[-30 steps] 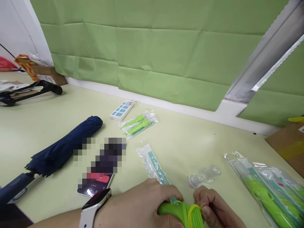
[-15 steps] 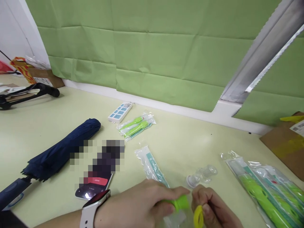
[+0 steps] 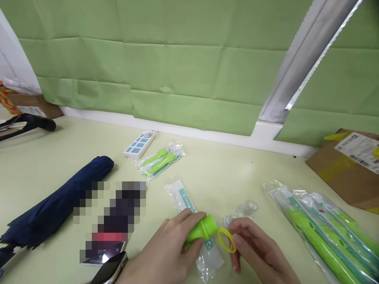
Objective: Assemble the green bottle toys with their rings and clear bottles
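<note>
My left hand (image 3: 174,244) is wrapped round a lime-green plastic tube (image 3: 204,228), its threaded open end pointing right. Between the thumb and fingers of my right hand (image 3: 257,244) is a thin yellow ring (image 3: 227,240), held upright just right of the threads. Under the tube lies a clear plastic wrapper (image 3: 209,258) with a teal-and-white label. Behind my right hand, a clear plastic piece (image 3: 247,208) with a rounded tip rests on the table, its near end partly hidden by my fingers.
Several bagged green items (image 3: 316,232) lie at the right, before a cardboard box (image 3: 346,169). Farther back are another bagged pair (image 3: 161,161) and a power strip (image 3: 140,144). A partly blurred phone (image 3: 114,232) and a folded navy umbrella (image 3: 59,201) lie left.
The threaded end of the tube has come into view from under my left fingers. My right hand has brought the yellow ring left and up beside it. The camera view has shifted right.
</note>
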The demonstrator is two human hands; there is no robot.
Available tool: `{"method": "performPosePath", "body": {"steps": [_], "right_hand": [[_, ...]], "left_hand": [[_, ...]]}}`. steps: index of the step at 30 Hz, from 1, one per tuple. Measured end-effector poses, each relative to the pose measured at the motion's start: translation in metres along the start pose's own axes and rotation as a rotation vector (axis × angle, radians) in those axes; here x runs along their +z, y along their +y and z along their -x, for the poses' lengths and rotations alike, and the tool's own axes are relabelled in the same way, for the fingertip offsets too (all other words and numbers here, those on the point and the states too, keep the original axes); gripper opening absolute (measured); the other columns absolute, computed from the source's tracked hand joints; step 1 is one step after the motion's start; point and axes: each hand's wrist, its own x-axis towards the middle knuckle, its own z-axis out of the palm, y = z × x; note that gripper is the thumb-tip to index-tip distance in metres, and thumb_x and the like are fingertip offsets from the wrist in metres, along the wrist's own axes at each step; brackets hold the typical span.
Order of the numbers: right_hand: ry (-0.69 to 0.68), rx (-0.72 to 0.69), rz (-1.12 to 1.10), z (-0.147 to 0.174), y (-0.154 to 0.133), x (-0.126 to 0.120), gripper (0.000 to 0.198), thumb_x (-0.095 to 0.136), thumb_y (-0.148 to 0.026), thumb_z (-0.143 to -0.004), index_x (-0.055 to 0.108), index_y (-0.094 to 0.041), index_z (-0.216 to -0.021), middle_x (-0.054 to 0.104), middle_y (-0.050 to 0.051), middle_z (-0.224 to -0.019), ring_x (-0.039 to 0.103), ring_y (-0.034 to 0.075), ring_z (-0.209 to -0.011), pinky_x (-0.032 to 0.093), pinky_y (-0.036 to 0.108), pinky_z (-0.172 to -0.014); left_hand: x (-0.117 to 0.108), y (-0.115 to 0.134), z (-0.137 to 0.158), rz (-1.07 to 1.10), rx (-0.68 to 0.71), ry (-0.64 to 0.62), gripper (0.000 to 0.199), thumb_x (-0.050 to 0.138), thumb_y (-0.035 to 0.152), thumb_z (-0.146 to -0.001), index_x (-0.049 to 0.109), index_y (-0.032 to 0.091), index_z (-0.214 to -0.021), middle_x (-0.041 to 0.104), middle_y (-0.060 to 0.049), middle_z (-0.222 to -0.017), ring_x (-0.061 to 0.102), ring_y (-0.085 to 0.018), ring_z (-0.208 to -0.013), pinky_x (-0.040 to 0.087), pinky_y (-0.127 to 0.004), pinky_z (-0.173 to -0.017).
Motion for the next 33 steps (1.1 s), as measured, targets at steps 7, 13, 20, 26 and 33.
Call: {"method": "performPosePath", "body": {"steps": [7, 13, 20, 26, 33], "right_hand": [[-0.096, -0.042, 0.150, -0.002, 0.003, 0.003, 0.027, 0.071, -0.049, -0.085, 0.069, -0.024, -0.096, 0.061, -0.001, -0.079, 0.057, 0.016, -0.075, 0.046, 0.028, -0.069], [-0.002, -0.054, 0.239, -0.003, 0.003, 0.004, 0.026, 0.059, -0.046, -0.093, 0.067, -0.023, -0.083, 0.050, -0.005, -0.068, 0.045, 0.013, -0.063, 0.038, 0.025, -0.058], [-0.050, -0.117, 0.305, -0.005, 0.007, 0.002, 0.030, 0.054, -0.047, -0.095, 0.064, -0.023, -0.080, 0.055, -0.002, -0.072, 0.051, 0.015, -0.069, 0.042, 0.025, -0.066], [-0.116, -0.173, 0.337, -0.004, 0.021, 0.008, 0.027, 0.051, -0.045, -0.095, 0.067, -0.025, -0.086, 0.066, 0.004, -0.099, 0.061, 0.019, -0.084, 0.047, 0.027, -0.074], [-0.147, -0.135, 0.393, -0.004, 0.021, 0.009, 0.027, 0.052, -0.043, -0.094, 0.064, -0.023, -0.079, 0.061, 0.000, -0.071, 0.056, 0.017, -0.068, 0.042, 0.027, -0.064]], "left_hand": [[0.001, -0.003, -0.003, -0.146, -0.009, -0.016, 0.047, 0.047, 0.023, -0.096, 0.047, 0.032, -0.142, 0.059, -0.007, -0.128, 0.063, -0.029, -0.101, 0.051, -0.049, -0.091], [0.005, -0.009, -0.008, -0.189, -0.060, 0.027, 0.046, 0.059, 0.032, -0.092, 0.049, 0.037, -0.136, 0.055, -0.003, -0.129, 0.063, -0.029, -0.098, 0.051, -0.050, -0.089], [-0.001, -0.022, -0.016, -0.340, -0.001, 0.135, 0.048, 0.063, 0.026, -0.092, 0.043, 0.034, -0.136, 0.053, -0.004, -0.124, 0.065, -0.027, -0.087, 0.053, -0.048, -0.079], [-0.016, -0.028, -0.025, -0.471, 0.007, 0.315, 0.036, 0.054, 0.023, -0.098, 0.045, 0.026, -0.133, 0.053, -0.008, -0.124, 0.066, -0.026, -0.081, 0.055, -0.045, -0.071], [-0.006, -0.017, -0.010, -0.318, 0.149, 0.399, 0.042, 0.054, 0.015, -0.093, 0.046, 0.032, -0.130, 0.059, -0.004, -0.115, 0.067, -0.024, -0.090, 0.055, -0.041, -0.073]]}}
